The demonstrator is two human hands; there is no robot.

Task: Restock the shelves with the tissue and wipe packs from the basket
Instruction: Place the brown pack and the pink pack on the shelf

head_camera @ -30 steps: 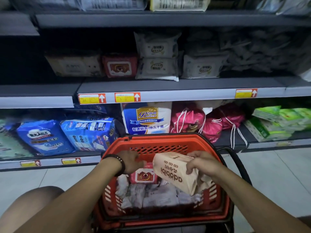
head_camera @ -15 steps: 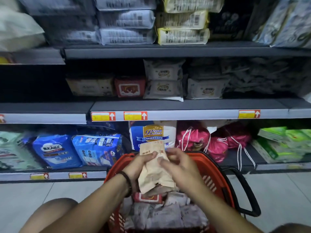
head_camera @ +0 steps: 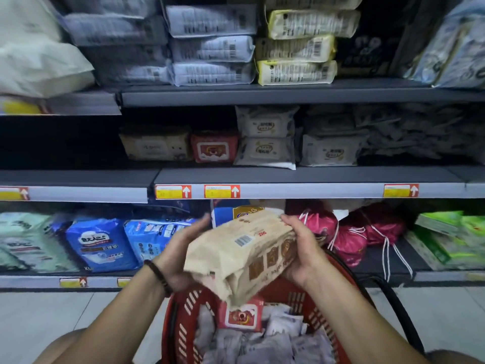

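Note:
A beige tissue pack [head_camera: 244,256] with brown print and a barcode is held tilted above the red basket [head_camera: 181,319]. My right hand [head_camera: 301,248] grips its right end, fingers curled over the top edge. My left hand [head_camera: 181,253] supports the left side with its palm against the pack. Down in the basket lie a red wipe pack [head_camera: 241,315] and several pale grey-white packs [head_camera: 265,345]. The middle shelf [head_camera: 288,177] carries similar beige packs [head_camera: 154,147], a red pack [head_camera: 214,148] and white wipe packs [head_camera: 265,137].
The top shelf [head_camera: 262,91] holds stacked grey and yellow packs. The bottom shelf has blue pad bags [head_camera: 102,243], pink drawstring bags [head_camera: 349,232] and green packs [head_camera: 448,237]. The middle shelf's left part is dark. A black basket handle [head_camera: 404,311] curves at the right. Tiled floor lies below.
The beige pack has come up out of the basket and turned from upright to lying tilted, barcode side up. My view has risen, revealing the top shelf.

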